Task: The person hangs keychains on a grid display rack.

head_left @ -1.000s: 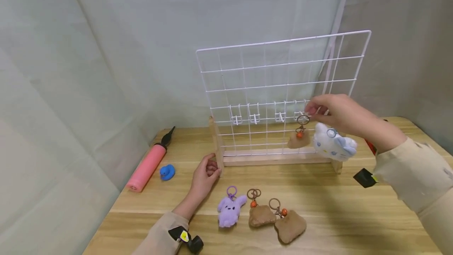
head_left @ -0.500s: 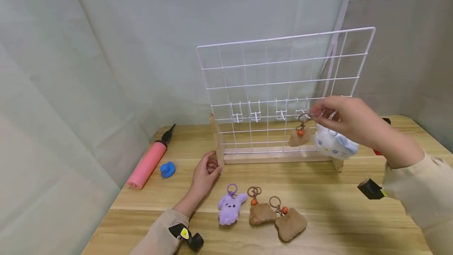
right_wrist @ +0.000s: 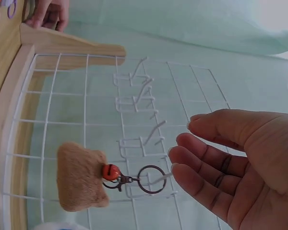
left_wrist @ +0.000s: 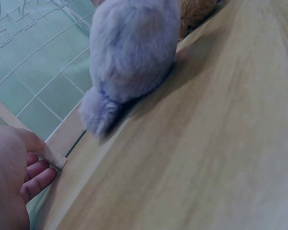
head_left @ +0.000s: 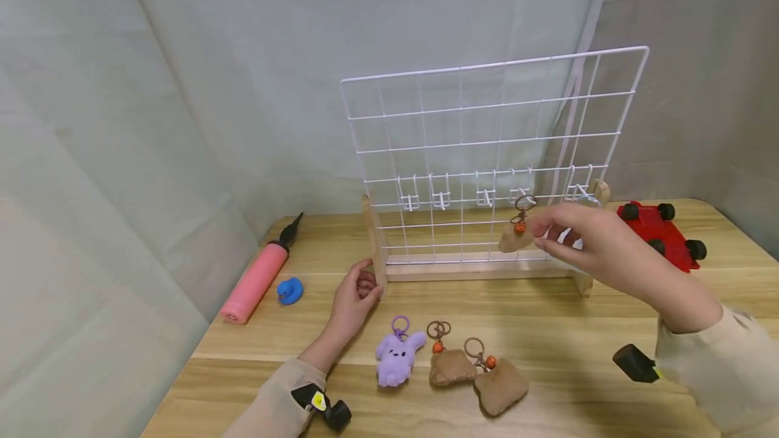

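At the far left of the worktop (head_left: 566, 350) lies a pink pump (head_left: 255, 282) with a black nozzle, a blue toy duck (head_left: 291, 290) just beside it. Next comes the left hand (head_left: 353, 299), its grip curled in against the left foot of the pale wooden stand (head_left: 468, 271), thumb along the front.

The stand carries a white wire grid (head_left: 460, 69) with a row of white hooks (head_left: 441, 200). In front, a lilac plush bunny (head_left: 395, 360) with a purple ring lies face up; seen from the left wrist, it blocks part of the grid. Right of it lie a brown plush charm (head_left: 452, 366) and a larger brown plush (head_left: 502, 387), each with a bronze ring and an orange bell.

Above them hangs a brown plush keychain (right_wrist: 81, 176), short-furred, with two small ears, an orange bell and a bronze clasp; its ring loops over the prong of the fourth hook from the left. The right hand (head_left: 592, 238) is just beside, its grip loosely spread, holding nothing. It covers most of a white plush (right_wrist: 62, 226); a light-blue ring shows at the fifth hook. Farthest right sits a red toy car (head_left: 663, 235) with black wheels.
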{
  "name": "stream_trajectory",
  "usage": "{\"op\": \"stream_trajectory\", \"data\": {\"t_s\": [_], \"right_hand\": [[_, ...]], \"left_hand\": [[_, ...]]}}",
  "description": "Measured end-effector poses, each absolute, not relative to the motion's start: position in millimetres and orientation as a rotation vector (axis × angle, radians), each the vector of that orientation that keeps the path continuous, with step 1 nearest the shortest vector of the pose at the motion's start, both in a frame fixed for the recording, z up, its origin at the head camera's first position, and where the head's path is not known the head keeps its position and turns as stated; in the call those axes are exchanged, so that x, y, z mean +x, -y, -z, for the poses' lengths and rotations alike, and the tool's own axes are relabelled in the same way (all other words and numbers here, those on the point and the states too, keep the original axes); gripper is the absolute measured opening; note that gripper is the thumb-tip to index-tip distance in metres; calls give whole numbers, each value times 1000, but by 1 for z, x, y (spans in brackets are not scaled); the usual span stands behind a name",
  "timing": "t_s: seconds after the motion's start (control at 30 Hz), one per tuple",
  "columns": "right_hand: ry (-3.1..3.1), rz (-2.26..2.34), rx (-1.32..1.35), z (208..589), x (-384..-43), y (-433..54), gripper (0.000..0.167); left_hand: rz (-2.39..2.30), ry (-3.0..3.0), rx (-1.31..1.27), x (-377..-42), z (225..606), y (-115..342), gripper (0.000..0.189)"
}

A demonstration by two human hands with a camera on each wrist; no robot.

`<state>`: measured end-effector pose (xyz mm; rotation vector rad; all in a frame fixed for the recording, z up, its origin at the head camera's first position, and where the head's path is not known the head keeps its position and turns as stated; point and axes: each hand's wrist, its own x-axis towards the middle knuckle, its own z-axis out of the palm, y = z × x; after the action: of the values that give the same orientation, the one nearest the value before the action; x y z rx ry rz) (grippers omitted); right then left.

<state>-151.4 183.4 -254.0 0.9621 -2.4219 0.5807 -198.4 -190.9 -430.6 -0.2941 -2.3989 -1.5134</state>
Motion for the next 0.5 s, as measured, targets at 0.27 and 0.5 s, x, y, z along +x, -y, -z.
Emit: {"op": "stream_trajectory", "data": {"t_s": [0.27,0.5], "right_hand": [[2405,-645,1019,272,-148,-178,30],[2401,-771,1103,297,-149,-171,26]], "left_hand": [[1492,2388,-309,-178,401,181,46],[1500,2426,-293,-181,403,182,47]]}}
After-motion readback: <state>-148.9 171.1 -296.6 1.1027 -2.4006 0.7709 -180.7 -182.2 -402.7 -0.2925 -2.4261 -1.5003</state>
